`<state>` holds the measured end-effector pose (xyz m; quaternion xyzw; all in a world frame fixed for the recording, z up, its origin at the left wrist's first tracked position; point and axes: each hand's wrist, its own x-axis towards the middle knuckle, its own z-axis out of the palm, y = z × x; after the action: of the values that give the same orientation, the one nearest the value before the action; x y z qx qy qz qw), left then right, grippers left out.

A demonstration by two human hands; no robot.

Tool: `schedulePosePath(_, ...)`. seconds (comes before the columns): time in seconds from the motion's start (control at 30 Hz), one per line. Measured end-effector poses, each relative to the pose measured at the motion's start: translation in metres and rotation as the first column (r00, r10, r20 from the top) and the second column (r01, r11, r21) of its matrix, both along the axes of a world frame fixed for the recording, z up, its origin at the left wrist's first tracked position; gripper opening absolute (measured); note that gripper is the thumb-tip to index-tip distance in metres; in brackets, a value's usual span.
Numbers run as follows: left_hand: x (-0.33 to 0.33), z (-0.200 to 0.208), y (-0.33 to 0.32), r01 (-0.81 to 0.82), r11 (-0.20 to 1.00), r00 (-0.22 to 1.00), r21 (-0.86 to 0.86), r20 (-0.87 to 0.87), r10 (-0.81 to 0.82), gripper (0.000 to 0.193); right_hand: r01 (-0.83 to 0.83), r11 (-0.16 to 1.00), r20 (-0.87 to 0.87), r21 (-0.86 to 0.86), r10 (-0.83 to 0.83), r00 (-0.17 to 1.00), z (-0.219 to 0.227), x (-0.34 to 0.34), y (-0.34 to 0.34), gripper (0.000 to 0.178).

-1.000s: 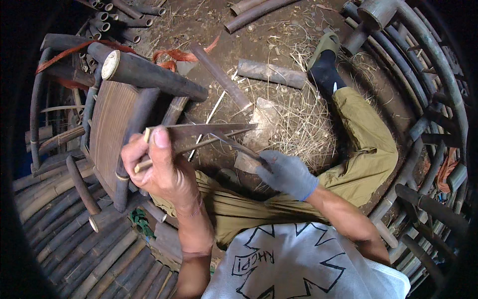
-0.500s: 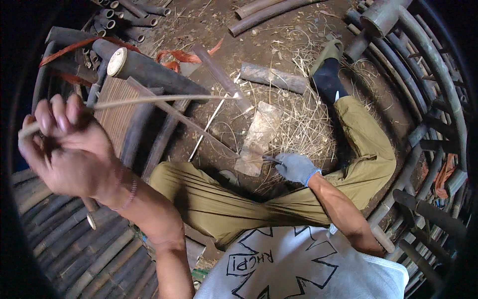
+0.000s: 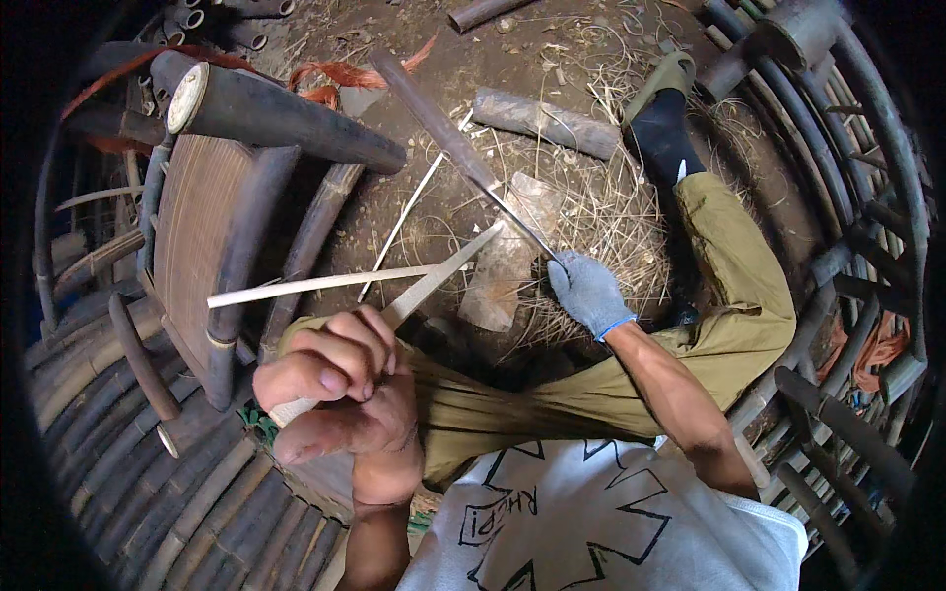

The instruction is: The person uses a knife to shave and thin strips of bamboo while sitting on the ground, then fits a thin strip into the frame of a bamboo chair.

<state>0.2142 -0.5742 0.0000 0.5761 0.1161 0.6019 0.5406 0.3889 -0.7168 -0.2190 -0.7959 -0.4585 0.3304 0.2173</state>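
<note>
My left hand (image 3: pixel 340 379), bare, is closed around a pale, flat bamboo strip (image 3: pixel 434 281). The strip slants up to the right, its far end near a thin dark blade (image 3: pixel 517 219). My right hand (image 3: pixel 591 294), in a grey glove, grips the near end of this knife. Beyond the blade lies a long brown stick (image 3: pixel 424 108); whether the two are joined, I cannot tell. A second pale strip (image 3: pixel 315 284) passes just beyond my left fingers. Below the blade lies a flat, light-coloured slab (image 3: pixel 498 286) on the ground.
Thin shavings (image 3: pixel 611 246) cover the ground between my legs. A short bamboo piece (image 3: pixel 547 126) lies beyond them. At left stand a thick bamboo post (image 3: pixel 286 118) and a slatted bamboo seat (image 3: pixel 197 492). Bamboo frames (image 3: pixel 887 148) curve along the right, and orange cord (image 3: pixel 335 74) lies at the back.
My left hand has come down and to the right, bringing the strip closer to me. My right hand has risen slightly, and the blade now points up and away to the left.
</note>
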Motion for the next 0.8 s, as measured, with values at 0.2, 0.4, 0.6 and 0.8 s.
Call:
schedulePosePath(0.2,0.002,0.001,0.008,-0.022,0.999,1.0,-0.034,0.001,0.022,0.059,-0.083,0.987,0.061,-0.136,0.092,0.994,-0.003,-0.011,0.021,0.034)
schedulePosePath(0.4,-0.001,-0.001,0.016,-0.029,0.998,0.999,-0.064,0.011,0.03,0.059,-0.037,0.977,0.02,0.211,0.033,0.999,0.024,-0.023,0.034,0.032)
schedulePosePath(0.6,0.005,-0.001,0.017,-0.017,0.998,0.999,-0.059,0.037,0.019,0.059,-0.12,0.981,0.054,-0.152,0.13,0.99,-0.012,-0.005,0.038,0.028)
schedulePosePath(0.8,0.003,0.002,0.019,-0.02,0.996,1.0,-0.087,0.015,0.022,0.058,-0.083,0.957,0.061,0.279,0.068,0.996,0.023,-0.022,0.041,0.026)
